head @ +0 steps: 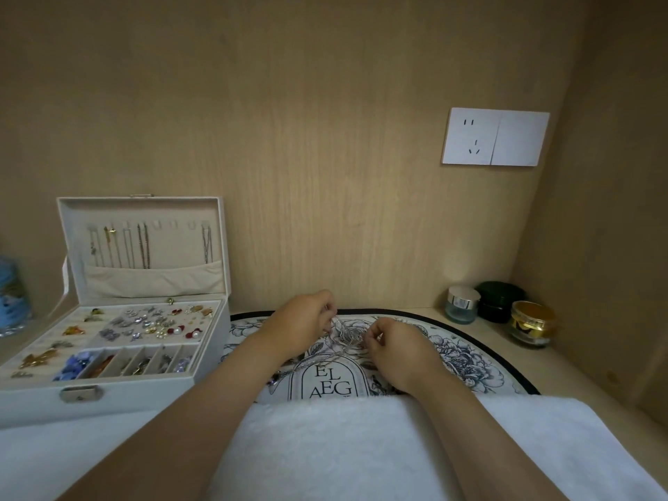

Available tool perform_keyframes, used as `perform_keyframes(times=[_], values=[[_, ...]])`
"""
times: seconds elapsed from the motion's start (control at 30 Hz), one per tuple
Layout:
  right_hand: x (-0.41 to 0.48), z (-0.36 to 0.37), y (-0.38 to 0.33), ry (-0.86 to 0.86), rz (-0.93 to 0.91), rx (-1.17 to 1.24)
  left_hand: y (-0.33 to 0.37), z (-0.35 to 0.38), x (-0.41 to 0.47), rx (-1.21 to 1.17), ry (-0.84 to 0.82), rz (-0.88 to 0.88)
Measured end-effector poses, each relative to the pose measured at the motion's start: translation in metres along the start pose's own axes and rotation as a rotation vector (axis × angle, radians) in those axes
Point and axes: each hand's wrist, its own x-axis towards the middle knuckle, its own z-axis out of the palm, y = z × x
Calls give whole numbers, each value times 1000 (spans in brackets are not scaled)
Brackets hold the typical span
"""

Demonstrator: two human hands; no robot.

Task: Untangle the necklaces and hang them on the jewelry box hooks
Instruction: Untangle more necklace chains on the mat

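Untangling step — left hand [303,321] and right hand [392,347] close together, each pinching strands of the knotted necklaces [347,336] over the floral mat [466,356]. Next: free one chain, carry it left to a spare hook in the jewelry box [144,247] lid.

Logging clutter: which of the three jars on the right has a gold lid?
The front jar, rightmost; the glass jar has a silver lid, the dark jar a dark one.
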Motion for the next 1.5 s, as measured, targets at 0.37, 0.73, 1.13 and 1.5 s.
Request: perform_keyframes(times=[0.37,0.73,1.13,1.5], values=[[1,9,-9,55,-255,-113,-3,-34,-70,186,-101,24],[-7,17,-21,-8,-366,-24,5,-19,-84,40,-2,-110],[-20,15,-36,-114,-303,185,34,-49,-86,-1471,256,-435],[-20,6,-26,-232,-182,442,11,-57,-103,231,-44,-183]])
